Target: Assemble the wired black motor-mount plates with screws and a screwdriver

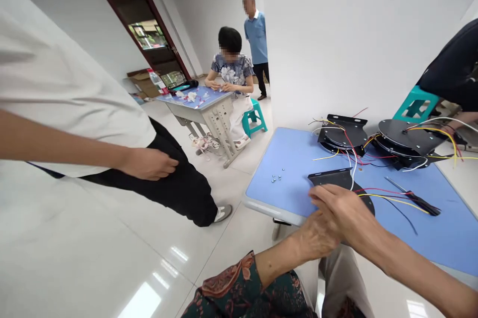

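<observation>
Where the near edge of the blue table [287, 154] is met, a matte black plate [332, 177] is partly covered by the right hand [336, 204], curled against the left hand [320, 234]; whether anything is gripped by either cannot be told. Its straight rim is shown toward 12 o'clock, its rounded edge toward 3, where coloured wires [389, 197] are trailed. Screws [279, 177] are scattered at 10 o'clock.
</observation>
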Demonstrator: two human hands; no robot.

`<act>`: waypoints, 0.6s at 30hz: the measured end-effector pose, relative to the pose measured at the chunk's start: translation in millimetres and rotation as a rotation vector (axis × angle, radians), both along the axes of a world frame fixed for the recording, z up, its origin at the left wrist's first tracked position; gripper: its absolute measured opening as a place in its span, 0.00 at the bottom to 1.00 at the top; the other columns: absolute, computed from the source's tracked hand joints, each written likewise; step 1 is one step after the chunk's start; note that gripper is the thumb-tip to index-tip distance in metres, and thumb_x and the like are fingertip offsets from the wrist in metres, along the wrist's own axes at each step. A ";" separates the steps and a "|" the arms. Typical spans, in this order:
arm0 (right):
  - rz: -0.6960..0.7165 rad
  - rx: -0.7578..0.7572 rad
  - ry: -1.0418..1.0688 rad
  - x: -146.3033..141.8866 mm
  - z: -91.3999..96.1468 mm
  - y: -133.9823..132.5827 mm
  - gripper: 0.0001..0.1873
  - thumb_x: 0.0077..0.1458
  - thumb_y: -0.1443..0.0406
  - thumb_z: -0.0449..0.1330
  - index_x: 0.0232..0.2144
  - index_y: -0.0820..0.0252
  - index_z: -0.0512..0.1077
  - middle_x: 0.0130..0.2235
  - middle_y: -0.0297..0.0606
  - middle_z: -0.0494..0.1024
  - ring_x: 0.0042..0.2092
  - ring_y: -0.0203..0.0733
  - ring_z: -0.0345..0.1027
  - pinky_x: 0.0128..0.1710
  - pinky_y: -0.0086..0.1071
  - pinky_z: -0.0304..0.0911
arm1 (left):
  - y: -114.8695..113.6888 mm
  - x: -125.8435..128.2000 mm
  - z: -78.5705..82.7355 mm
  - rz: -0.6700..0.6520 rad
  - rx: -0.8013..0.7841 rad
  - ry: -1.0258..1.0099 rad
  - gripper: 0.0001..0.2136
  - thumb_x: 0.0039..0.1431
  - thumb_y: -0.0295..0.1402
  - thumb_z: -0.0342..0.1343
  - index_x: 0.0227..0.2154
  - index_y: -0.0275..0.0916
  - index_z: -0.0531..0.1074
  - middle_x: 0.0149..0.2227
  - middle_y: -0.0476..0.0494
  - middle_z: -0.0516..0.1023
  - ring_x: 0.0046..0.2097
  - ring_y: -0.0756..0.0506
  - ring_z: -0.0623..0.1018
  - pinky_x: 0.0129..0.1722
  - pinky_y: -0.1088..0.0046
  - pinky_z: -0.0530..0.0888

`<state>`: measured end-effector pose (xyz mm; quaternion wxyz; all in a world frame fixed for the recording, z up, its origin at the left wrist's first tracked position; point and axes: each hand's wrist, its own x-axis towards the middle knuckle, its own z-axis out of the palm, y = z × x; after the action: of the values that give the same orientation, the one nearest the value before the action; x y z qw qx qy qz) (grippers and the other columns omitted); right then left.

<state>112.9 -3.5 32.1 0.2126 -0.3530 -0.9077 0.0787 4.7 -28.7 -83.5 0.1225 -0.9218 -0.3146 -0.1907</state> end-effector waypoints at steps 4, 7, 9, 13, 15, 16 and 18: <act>0.058 -0.023 -0.054 -69.6 2.0 53.9 0.15 0.60 0.71 0.53 0.36 0.52 0.79 0.29 0.38 0.81 0.31 0.47 0.76 0.32 0.39 0.68 | -2.2 -1.0 14.8 -0.013 0.080 -0.097 0.15 0.70 0.26 0.47 0.52 0.32 0.74 0.48 0.36 0.81 0.50 0.43 0.80 0.52 0.66 0.79; 0.059 0.022 -0.182 -98.2 0.5 88.4 0.17 0.58 0.74 0.54 0.35 0.50 0.79 0.33 0.39 0.83 0.36 0.48 0.78 0.34 0.39 0.69 | -3.7 -4.5 26.9 -0.001 0.136 -0.137 0.17 0.72 0.28 0.46 0.57 0.33 0.71 0.56 0.34 0.77 0.59 0.42 0.75 0.62 0.61 0.73; 0.053 0.054 -0.280 -109.2 -2.0 102.3 0.16 0.57 0.76 0.56 0.33 0.51 0.79 0.34 0.39 0.83 0.38 0.47 0.78 0.36 0.37 0.68 | -3.6 -5.2 29.3 -0.001 0.136 -0.117 0.17 0.72 0.29 0.46 0.59 0.33 0.71 0.58 0.33 0.76 0.60 0.41 0.74 0.63 0.60 0.71; 0.060 0.045 -0.362 -119.4 -10.3 109.9 0.11 0.52 0.77 0.60 0.25 0.57 0.76 0.28 0.41 0.81 0.34 0.45 0.76 0.34 0.34 0.64 | -2.9 -3.9 26.3 -0.010 0.140 -0.152 0.18 0.71 0.29 0.48 0.60 0.32 0.70 0.56 0.33 0.77 0.60 0.41 0.75 0.66 0.61 0.68; 0.067 0.038 -0.376 -120.1 -14.2 106.6 0.12 0.50 0.78 0.59 0.22 0.59 0.73 0.27 0.43 0.80 0.33 0.44 0.74 0.33 0.33 0.63 | -3.0 -3.2 25.0 -0.016 0.132 -0.155 0.17 0.71 0.28 0.48 0.58 0.32 0.71 0.55 0.33 0.78 0.58 0.42 0.76 0.66 0.61 0.68; 0.070 0.037 -0.375 -119.9 -15.7 104.3 0.13 0.50 0.79 0.57 0.22 0.59 0.73 0.28 0.43 0.80 0.33 0.43 0.74 0.34 0.33 0.63 | -3.1 -3.0 24.6 -0.018 0.126 -0.148 0.16 0.71 0.28 0.47 0.57 0.32 0.72 0.55 0.33 0.78 0.57 0.43 0.77 0.65 0.61 0.69; 0.078 0.032 -0.358 -119.5 -16.9 99.6 0.15 0.51 0.79 0.54 0.23 0.60 0.74 0.29 0.44 0.81 0.35 0.42 0.74 0.37 0.32 0.62 | -3.4 -3.1 23.8 -0.019 0.117 -0.138 0.16 0.71 0.28 0.47 0.56 0.32 0.73 0.53 0.32 0.79 0.54 0.43 0.79 0.64 0.62 0.71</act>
<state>-6.6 96.2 15.3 0.0502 -0.3224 -0.9452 0.0081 1.7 -32.1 -59.7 0.1526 -0.9007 -0.3018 -0.2728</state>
